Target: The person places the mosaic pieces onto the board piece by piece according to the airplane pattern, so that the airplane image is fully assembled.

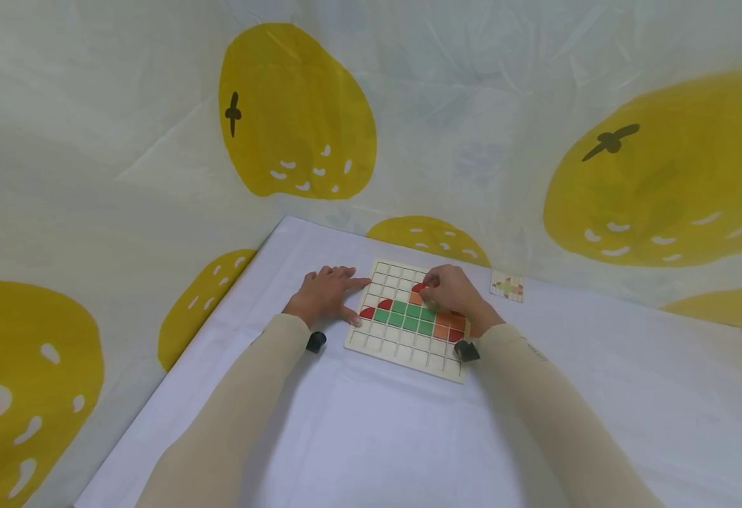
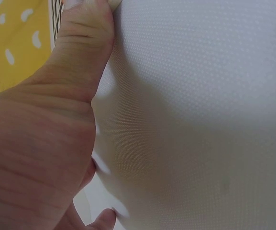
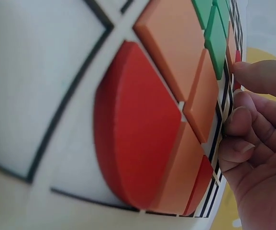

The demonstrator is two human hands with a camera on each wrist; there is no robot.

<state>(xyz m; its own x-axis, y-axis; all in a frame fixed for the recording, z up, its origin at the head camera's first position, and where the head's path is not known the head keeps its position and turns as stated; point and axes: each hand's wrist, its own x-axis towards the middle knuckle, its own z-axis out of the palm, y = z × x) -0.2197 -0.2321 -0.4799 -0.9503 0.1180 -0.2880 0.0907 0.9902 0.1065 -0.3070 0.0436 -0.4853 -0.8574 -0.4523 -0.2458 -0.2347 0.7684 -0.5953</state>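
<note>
A pale wooden grid board (image 1: 403,349) lies on the white table. Green square tiles (image 1: 403,315) fill its middle, with orange tiles (image 1: 442,324) to their right. Red quarter-round tiles sit at the left (image 1: 367,312) and right; one looms large in the right wrist view (image 3: 142,129). My right hand (image 1: 455,291) is over the upper right of the board, thumb and fingers pinching a small red tile (image 1: 418,287) above a single orange tile (image 1: 415,298). My left hand (image 1: 328,293) spreads its fingers along the board's left edge, the thumb (image 2: 87,28) touching that edge.
A small patterned card (image 1: 507,286) lies beyond the right hand, at the back of the table. A pale cloth with yellow fruit prints (image 1: 297,113) hangs behind and to the left of the white tabletop (image 1: 371,430). Dark wrist cameras (image 1: 316,342) sit under both wrists.
</note>
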